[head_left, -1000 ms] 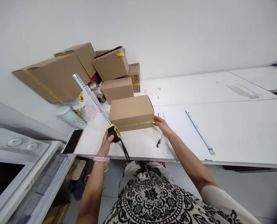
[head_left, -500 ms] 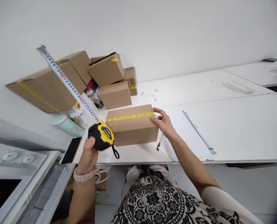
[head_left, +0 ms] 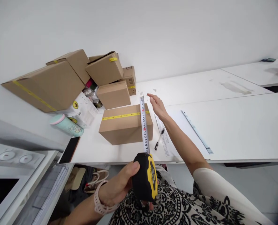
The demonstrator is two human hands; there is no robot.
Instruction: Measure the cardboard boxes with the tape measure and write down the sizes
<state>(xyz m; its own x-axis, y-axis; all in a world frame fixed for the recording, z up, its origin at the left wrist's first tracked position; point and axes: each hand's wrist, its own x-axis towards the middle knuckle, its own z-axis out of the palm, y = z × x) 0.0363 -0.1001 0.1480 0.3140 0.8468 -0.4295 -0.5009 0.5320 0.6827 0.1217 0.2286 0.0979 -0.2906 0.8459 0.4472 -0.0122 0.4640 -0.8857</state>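
Note:
My left hand (head_left: 116, 189) grips a black and yellow tape measure (head_left: 145, 178) close to my body. Its white blade (head_left: 144, 125) reaches forward across the right end of a cardboard box (head_left: 126, 123) with a yellow strip of tape on top. The box lies on the white table (head_left: 235, 125). My right hand (head_left: 158, 106) hovers with its fingers spread beside the blade's far tip, past the box's right rear corner. It holds nothing.
A pile of cardboard boxes (head_left: 66, 76) leans on the wall at the back left. A mint bottle (head_left: 66, 124) and a black phone (head_left: 69, 149) lie left of the box. A pen (head_left: 159, 143), a printed sheet (head_left: 163, 136) and a long ruler (head_left: 196, 131) lie to its right.
My left hand swung the tape measure from the box's left side to in front of my body, blade now pointing forward over the box. My right hand let go of the box's right end and lifted.

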